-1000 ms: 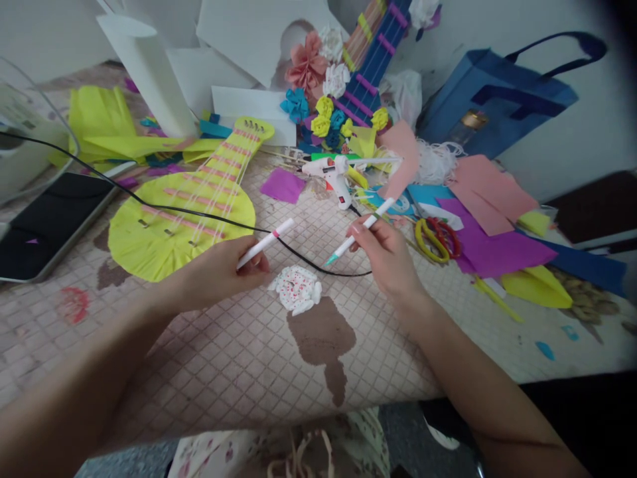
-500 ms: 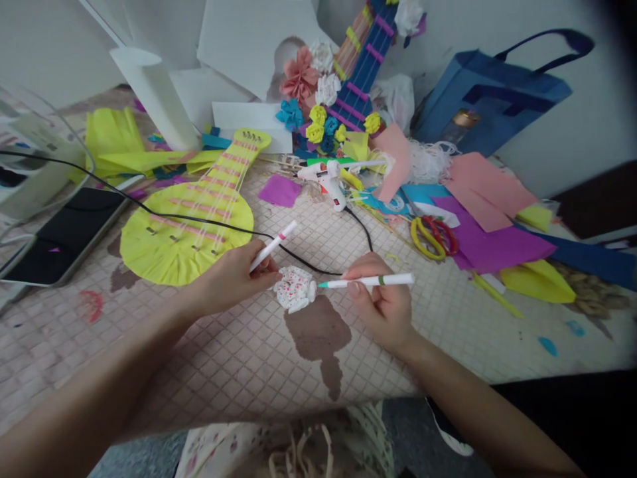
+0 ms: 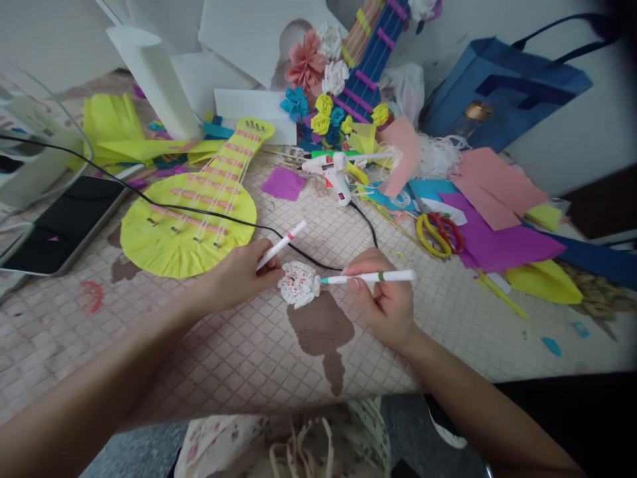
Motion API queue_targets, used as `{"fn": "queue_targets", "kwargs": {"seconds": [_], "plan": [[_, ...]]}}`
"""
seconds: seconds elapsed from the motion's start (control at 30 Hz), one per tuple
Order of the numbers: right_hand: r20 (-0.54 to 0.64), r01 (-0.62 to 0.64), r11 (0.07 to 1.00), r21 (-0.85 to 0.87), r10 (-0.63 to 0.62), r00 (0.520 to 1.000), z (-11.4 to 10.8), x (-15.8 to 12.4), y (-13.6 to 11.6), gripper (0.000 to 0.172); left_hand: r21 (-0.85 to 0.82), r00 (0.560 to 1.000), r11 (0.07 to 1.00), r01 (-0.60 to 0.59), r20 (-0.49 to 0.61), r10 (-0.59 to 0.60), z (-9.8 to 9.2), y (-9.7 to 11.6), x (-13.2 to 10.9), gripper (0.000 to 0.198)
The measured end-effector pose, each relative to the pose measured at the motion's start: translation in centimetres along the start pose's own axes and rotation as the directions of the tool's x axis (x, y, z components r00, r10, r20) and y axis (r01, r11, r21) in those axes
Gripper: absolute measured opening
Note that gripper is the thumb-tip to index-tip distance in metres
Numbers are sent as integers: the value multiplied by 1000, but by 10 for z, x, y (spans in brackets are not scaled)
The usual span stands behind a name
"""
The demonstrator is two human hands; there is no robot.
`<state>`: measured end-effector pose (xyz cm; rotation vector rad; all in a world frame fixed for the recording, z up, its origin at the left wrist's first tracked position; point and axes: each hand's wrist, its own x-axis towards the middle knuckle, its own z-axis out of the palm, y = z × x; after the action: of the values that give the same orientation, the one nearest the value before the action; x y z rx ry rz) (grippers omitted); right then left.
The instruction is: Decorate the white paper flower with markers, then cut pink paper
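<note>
A white paper flower [image 3: 298,284] speckled with red dots lies on the table in front of me. My left hand [image 3: 247,272] touches its left edge with the fingertips, and a white marker with a pink band [image 3: 284,244] is tucked in the same hand, slanting up to the right. In my right hand [image 3: 381,302] I grip a white marker with a green band [image 3: 391,275]. That marker's teal tip points left and meets, or nearly meets, the flower's right edge. Behind my left hand lies a yellow paper lute [image 3: 189,239] with pink strips and white strings.
A white glue gun [image 3: 331,174] stands beyond the flower, and its black cord [image 3: 318,262] runs behind my hands. Scissors [image 3: 440,236] and coloured paper [image 3: 507,236] lie at the right. A phone [image 3: 64,226] rests at the left, near a white paper roll [image 3: 154,83]. A blue bag [image 3: 507,86] stands at the back right.
The view has shifted slightly, so most things sit a little further right. Both hands keep their grips on the markers, and the teal tip stays at the flower's right edge.
</note>
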<state>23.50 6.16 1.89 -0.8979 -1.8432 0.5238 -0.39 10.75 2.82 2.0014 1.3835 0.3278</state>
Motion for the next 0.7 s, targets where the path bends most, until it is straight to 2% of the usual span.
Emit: {"fn": "queue_targets", "kwargs": {"seconds": [0.17,0.47,0.57,0.7], "plan": [[69,57,997,-47,-53,996,1,1,-1,13,-18,1000,1000,4,2,-4,-1,1,-1,18],[81,17,997,-76,-11,997,0,-2,0,12,-1,1000,1000,-1,0,1,0,-2,1,17],[51,30,998,-51,-27,998,1,-1,-2,12,-1,1000,1000,0,7,0,0,-2,0,17],[100,63,996,-68,-56,993,2,1,-4,10,-6,1000,1000,-5,7,5,-1,-3,0,17]]}}
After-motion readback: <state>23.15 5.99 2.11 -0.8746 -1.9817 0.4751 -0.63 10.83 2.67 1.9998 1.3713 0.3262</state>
